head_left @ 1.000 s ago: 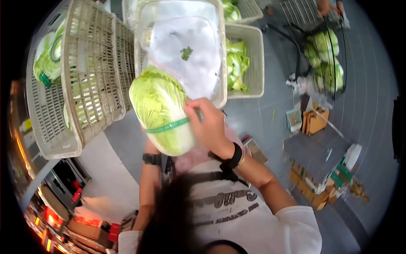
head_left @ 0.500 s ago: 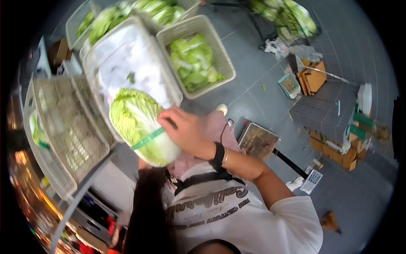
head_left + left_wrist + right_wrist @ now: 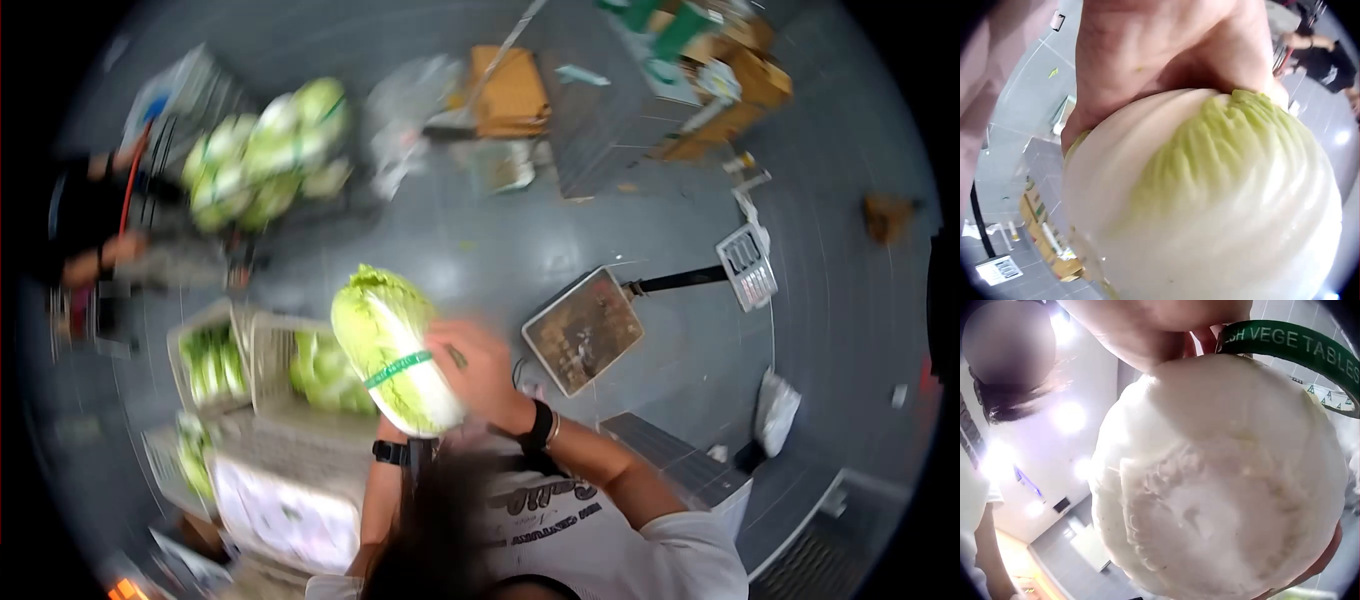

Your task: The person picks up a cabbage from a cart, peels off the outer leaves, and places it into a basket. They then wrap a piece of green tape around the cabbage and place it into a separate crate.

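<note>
A Chinese cabbage [image 3: 385, 325] with a green printed band [image 3: 398, 369] around it is held up in front of the body, leafy end away. My left hand [image 3: 1172, 47] curls round its side in the left wrist view; in the head view that hand is mostly hidden beneath the cabbage. With bent fingers, my right hand [image 3: 475, 370] grips the other side beside the band. The right wrist view has the pale cut base [image 3: 1204, 519] up close, the right hand [image 3: 1166, 325] above it and the lettered band [image 3: 1291, 347] by the fingers.
A floor scale platform [image 3: 585, 330] with its display [image 3: 745, 265] stands at right. Crates of greens [image 3: 325, 375] and a lined crate [image 3: 285, 515] are at lower left. Beyond, a person's arm [image 3: 95, 265] reaches near a cart of cabbages [image 3: 265, 155]. Cardboard [image 3: 510, 90] lies at the top.
The view has swung to the right: the crates have gone to the lower left and the scale is nearer the middle. The cabbage has moved along, both hands still on it.
</note>
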`<action>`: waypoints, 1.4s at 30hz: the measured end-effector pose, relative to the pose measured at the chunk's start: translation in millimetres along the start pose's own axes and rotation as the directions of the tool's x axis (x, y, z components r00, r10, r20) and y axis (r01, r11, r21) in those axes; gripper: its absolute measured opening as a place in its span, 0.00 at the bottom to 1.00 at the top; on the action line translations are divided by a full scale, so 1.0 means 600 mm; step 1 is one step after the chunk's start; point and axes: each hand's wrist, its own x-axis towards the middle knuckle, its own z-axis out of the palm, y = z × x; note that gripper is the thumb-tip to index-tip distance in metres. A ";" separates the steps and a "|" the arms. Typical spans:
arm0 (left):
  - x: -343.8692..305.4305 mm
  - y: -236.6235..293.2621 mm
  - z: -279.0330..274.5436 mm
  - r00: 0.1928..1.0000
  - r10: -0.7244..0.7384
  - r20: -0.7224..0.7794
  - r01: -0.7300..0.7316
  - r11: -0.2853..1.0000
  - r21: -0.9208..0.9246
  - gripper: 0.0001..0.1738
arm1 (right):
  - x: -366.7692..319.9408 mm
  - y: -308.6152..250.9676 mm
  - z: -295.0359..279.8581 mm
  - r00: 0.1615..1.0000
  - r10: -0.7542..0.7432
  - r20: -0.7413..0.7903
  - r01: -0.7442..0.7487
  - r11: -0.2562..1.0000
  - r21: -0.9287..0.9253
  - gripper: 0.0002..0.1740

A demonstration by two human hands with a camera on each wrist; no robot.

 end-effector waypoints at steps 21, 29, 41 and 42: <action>0.767 -0.438 0.827 0.590 -0.716 0.373 0.533 0.692 0.487 0.40 | 0.410 0.396 -0.719 0.551 0.168 -0.817 -0.365 0.929 -0.055 0.10; 0.952 -0.608 0.963 0.765 -0.606 0.219 0.479 0.762 0.436 0.36 | 0.585 0.592 -0.999 0.852 0.124 -0.508 -0.263 0.942 -0.211 0.26; 1.051 -0.725 1.109 0.819 -0.548 0.171 0.417 0.773 0.479 0.43 | 0.694 0.707 -1.173 0.912 0.147 -0.382 -0.229 0.957 -0.179 0.34; 1.058 -0.729 1.117 0.823 -0.534 0.193 0.395 0.783 0.481 0.42 | 0.702 0.712 -1.181 0.912 0.128 -0.389 -0.212 0.960 -0.183 0.34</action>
